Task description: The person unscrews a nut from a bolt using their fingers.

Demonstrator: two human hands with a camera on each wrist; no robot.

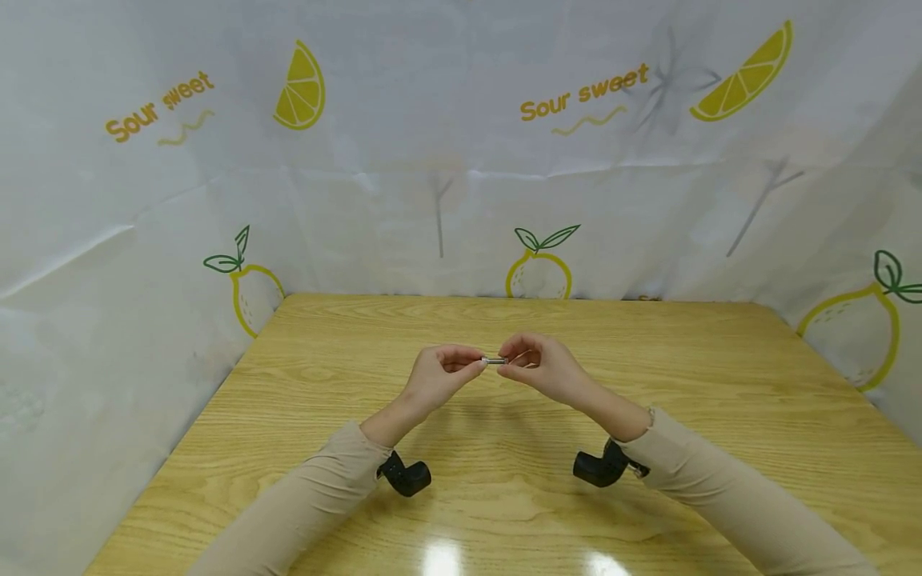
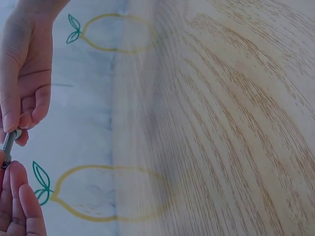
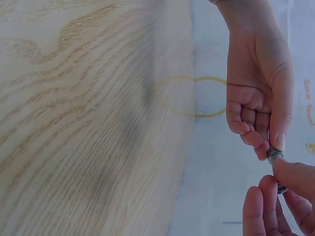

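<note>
A small silver metal bolt [image 1: 495,361] is held level above the wooden table, between the two hands. At one end of it, the left hand [image 1: 438,379] pinches with thumb and fingertips. The right hand [image 1: 542,366] pinches the opposite end the same way. In the left wrist view the bolt [image 2: 9,145] shows a thin shank with a wider piece at each end. In the right wrist view fingers cover much of the bolt [image 3: 275,155], and a round metal end shows by the right fingers. Whether a separate nut sits on it I cannot tell.
The wood-grain table [image 1: 490,512] spreads beneath both forearms. Behind it hangs a white curtain [image 1: 403,216] printed with lemons and lettering. A black camera mount [image 1: 406,475] is on the left wrist, and another black mount [image 1: 599,467] on the right.
</note>
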